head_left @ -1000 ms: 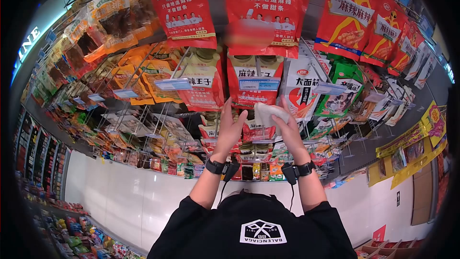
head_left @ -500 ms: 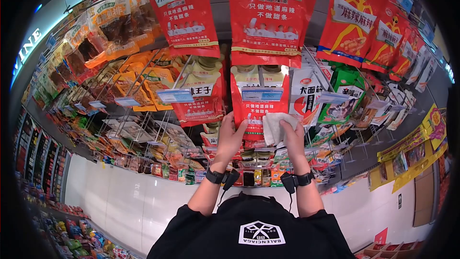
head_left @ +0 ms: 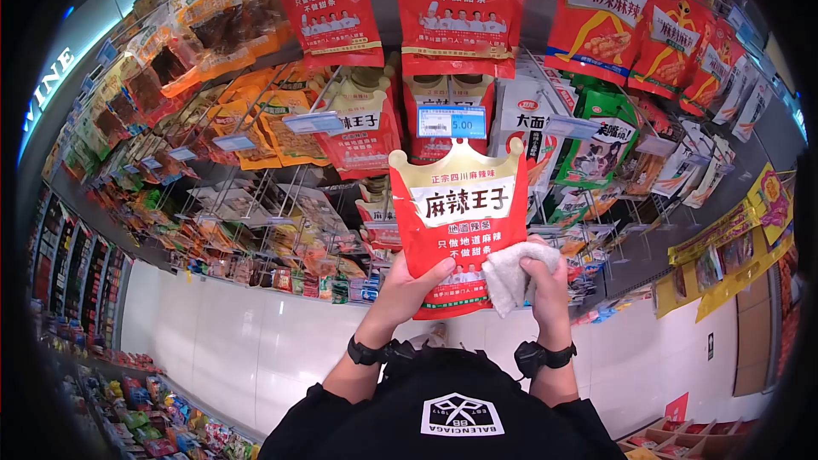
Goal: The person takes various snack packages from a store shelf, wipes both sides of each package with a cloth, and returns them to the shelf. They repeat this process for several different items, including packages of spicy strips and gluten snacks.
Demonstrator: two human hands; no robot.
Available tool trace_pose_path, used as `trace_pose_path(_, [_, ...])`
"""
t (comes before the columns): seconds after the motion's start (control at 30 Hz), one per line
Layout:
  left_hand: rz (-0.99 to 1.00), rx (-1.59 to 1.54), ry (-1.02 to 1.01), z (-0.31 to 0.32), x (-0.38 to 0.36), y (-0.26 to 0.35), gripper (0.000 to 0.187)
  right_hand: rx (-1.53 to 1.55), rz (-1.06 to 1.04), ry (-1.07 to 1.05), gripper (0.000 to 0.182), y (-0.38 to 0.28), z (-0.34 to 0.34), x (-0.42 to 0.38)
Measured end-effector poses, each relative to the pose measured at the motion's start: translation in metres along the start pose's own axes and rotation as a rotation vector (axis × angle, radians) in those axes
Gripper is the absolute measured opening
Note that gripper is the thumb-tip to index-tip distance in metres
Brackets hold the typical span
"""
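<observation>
A red snack bag (head_left: 464, 230) with a crown-shaped cream top edge is held upright in front of me, off the rack. My left hand (head_left: 402, 291) is closed on its lower left edge, thumb across the front. At the lower right corner, my right hand (head_left: 550, 288) pinches a white cloth (head_left: 509, 279), which lies against the bag's front. The fingers behind the bag are hidden. Just above the bag's top, a price tag (head_left: 452, 123) reading 5.00 hangs before matching red bags.
Large red bags (head_left: 460, 13) hang overhead on metal hooks. Orange packets (head_left: 285, 123) hang to the left, green packets (head_left: 599, 136) to the right. Price tags (head_left: 311, 123) stick out on hook ends. Below lies a pale tiled floor (head_left: 281, 332).
The red bag has come off its hook, down and toward me, in my hands. The cloth moved along with it at the lower right. My view has shifted slightly.
</observation>
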State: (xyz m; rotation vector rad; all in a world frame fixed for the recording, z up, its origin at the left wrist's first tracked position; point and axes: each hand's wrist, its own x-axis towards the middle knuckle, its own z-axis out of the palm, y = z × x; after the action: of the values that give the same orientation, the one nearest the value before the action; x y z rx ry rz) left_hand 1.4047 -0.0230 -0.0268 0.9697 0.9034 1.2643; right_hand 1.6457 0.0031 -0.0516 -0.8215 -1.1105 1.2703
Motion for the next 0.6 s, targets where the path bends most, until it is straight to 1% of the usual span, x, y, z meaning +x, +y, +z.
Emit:
trace_pose_path(0.03, [-0.004,0.001,0.006,0.003,-0.01,-0.007,0.038,0.003,0.006,-0.001,0.021,0.0,-0.001,-0.01])
trace_pose_path(0.1, [-0.005,0.084,0.023,0.005,-0.028,-0.025,0.041,-0.051,-0.095,0.387,0.028,-0.001,-0.003,-0.029])
trace_pose_path(0.13, [0.0,0.17,-0.016,0.005,-0.036,-0.034,0.045,-0.081,-0.193,0.448,0.037,0.002,-0.005,-0.034])
trace_pose_path(0.17, [-0.01,0.173,-0.008,0.008,-0.049,-0.043,0.045,-0.078,-0.181,0.447,0.037,0.004,-0.005,-0.044])
trace_pose_path(0.23, [0.035,0.313,0.01,0.018,-0.072,-0.058,0.047,-0.627,-0.532,0.449,0.041,0.003,0.006,-0.059])
trace_pose_path(0.27, [-0.055,0.298,-0.065,0.017,-0.084,-0.067,0.048,-0.718,-0.516,0.302,0.044,0.003,0.011,-0.072])
trace_pose_path(0.3, [-0.059,0.303,-0.055,0.02,-0.096,-0.073,0.048,-0.862,-0.511,0.173,0.048,0.009,0.017,-0.082])
trace_pose_path(0.37, [-0.186,0.118,-0.074,0.026,-0.115,-0.08,0.048,-0.97,-0.459,-0.045,0.055,0.017,0.034,-0.106])
trace_pose_path(0.4, [-0.127,0.22,-0.044,0.02,-0.12,-0.093,0.043,-0.948,-0.45,-0.145,0.058,0.023,0.04,-0.118])
trace_pose_path(0.43, [-0.132,0.228,-0.037,0.016,-0.127,-0.101,0.043,-0.924,-0.44,-0.244,0.062,0.03,0.044,-0.13])
trace_pose_path(0.47, [-0.096,0.132,0.097,0.012,-0.134,-0.107,0.044,-0.882,-0.424,-0.312,0.067,0.037,0.047,-0.143])
trace_pose_path(0.5, [-0.059,0.035,0.228,0.01,-0.14,-0.11,0.045,-0.874,-0.419,-0.312,0.067,0.04,0.047,-0.153])
trace_pose_path(0.53, [-0.078,-0.102,0.294,0.004,-0.143,-0.11,0.046,-0.853,-0.424,-0.413,0.069,0.043,0.047,-0.162])
trace_pose_path(0.57, [-0.081,-0.099,0.295,0.0,-0.148,-0.109,0.046,-0.832,-0.428,-0.515,0.071,0.045,0.047,-0.171])
trace_pose_path(0.6, [-0.067,-0.131,0.379,-0.002,-0.152,-0.104,0.046,-0.849,-0.418,-0.559,0.073,0.048,0.046,-0.18])
